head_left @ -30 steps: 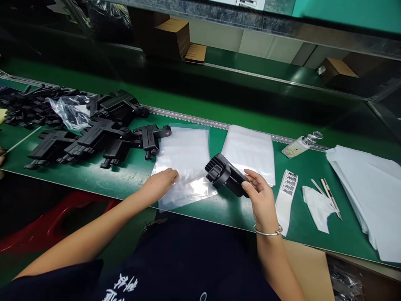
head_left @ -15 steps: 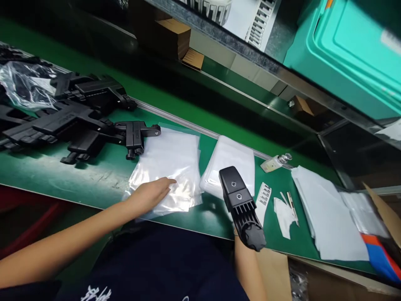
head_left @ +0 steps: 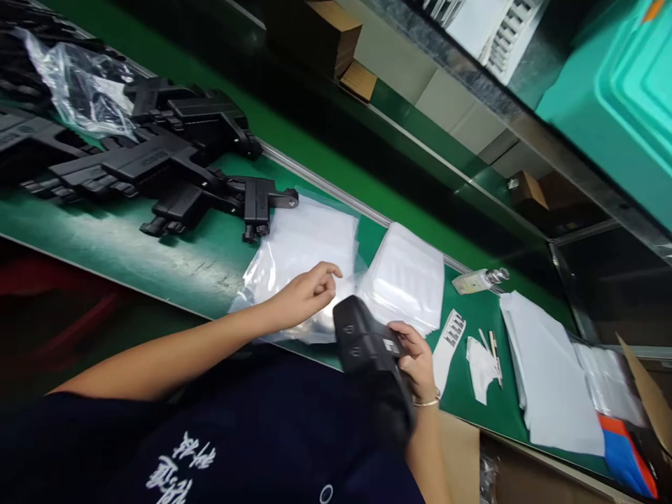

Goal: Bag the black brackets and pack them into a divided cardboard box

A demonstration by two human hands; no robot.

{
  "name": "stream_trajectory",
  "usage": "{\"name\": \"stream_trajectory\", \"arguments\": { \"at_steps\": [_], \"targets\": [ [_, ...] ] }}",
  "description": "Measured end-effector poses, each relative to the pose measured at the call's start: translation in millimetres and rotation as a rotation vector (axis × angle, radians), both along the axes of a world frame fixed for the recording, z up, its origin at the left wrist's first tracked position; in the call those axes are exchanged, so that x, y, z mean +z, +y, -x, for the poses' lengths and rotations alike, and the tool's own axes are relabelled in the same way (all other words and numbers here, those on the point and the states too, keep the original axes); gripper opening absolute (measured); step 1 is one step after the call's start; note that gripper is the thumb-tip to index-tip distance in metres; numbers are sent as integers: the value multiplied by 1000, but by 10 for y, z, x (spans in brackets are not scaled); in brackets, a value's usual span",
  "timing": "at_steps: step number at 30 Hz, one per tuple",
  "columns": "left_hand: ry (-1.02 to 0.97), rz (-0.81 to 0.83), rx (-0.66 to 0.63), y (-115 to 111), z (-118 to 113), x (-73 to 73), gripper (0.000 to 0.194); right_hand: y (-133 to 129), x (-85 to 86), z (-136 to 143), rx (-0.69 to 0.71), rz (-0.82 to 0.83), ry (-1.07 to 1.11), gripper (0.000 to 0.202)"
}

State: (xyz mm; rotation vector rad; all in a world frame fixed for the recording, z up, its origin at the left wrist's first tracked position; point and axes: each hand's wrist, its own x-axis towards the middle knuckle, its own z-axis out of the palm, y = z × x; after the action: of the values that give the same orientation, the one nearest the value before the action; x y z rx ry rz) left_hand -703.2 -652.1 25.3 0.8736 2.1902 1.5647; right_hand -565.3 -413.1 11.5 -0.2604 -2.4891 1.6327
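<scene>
My right hand [head_left: 417, 357], with a band at the wrist, grips a black plastic clamp-like bracket [head_left: 362, 336]. The bracket is held near my body, its lower end blurred, and a small white label shows on its side. My left hand [head_left: 312, 294] is over a pile of clear plastic bags [head_left: 315, 231], its fingers curled inward. Whether a bag edge is pinched in them cannot be made out. Just right of that pile lies a stack of white translucent bags [head_left: 409, 276]. A strip of printed labels [head_left: 452, 332] lies beyond my right hand.
Several black brackets [head_left: 162, 157] are heaped at the left beside crumpled clear plastic [head_left: 78, 84]. To the right are a small bottle [head_left: 477, 280], a torn white piece [head_left: 480, 367], pens [head_left: 493, 350] and white sheets [head_left: 551, 378]. A shelf edge [head_left: 472, 77] carries a teal bin [head_left: 614, 105].
My left hand has gone from lying flat on the bags to curled fingers. The bracket has tilted and moved left toward it, bringing my right hand's fingers into sight. The camera view has shifted.
</scene>
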Motion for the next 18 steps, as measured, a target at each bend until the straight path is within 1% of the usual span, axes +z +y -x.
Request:
{"name": "stream_trajectory", "arguments": {
  "at_steps": [2, 3, 5, 7, 8, 10, 12, 14, 15, 16, 18],
  "targets": [
    [-12, -74, -31, 40, -29, 71, 25, -40, 38, -16, 50, -24, -20, 49],
    [10, -57, -64, 54, -48, 97, 25, -74, 44, -19, 36, -71, -17, 42],
    [84, 72, -161, 91, -94, 132, 26, -173, 26, -11, -73, -229, 35, 33],
    [175, 213, -244, 171, -153, 164, 28, -300, -28, 21, -194, -388, 138, 30],
    [222, 253, -267, 235, -187, 187, 29, -366, -64, 50, -223, -446, 191, 30],
    [326, 276, -303, 396, -260, 249, 32, -483, -137, 132, -204, -497, 263, 29],
    [448, 297, -353, 544, -313, 322, 39, -551, -187, 222, -139, -470, 265, 25],
    [545, 338, -388, 599, -313, 384, 41, -544, -204, 280, -120, -368, 204, 26],
    [572, 364, -370, 577, -289, 408, 40, -512, -203, 290, -153, -290, 160, 27],
    [579, 391, -326, 523, -251, 428, 38, -466, -198, 289, -209, -196, 114, 31],
    [553, 443, -218, 351, -150, 465, 35, -353, -187, 266, -334, 2, 34, 42]
  ]
}}
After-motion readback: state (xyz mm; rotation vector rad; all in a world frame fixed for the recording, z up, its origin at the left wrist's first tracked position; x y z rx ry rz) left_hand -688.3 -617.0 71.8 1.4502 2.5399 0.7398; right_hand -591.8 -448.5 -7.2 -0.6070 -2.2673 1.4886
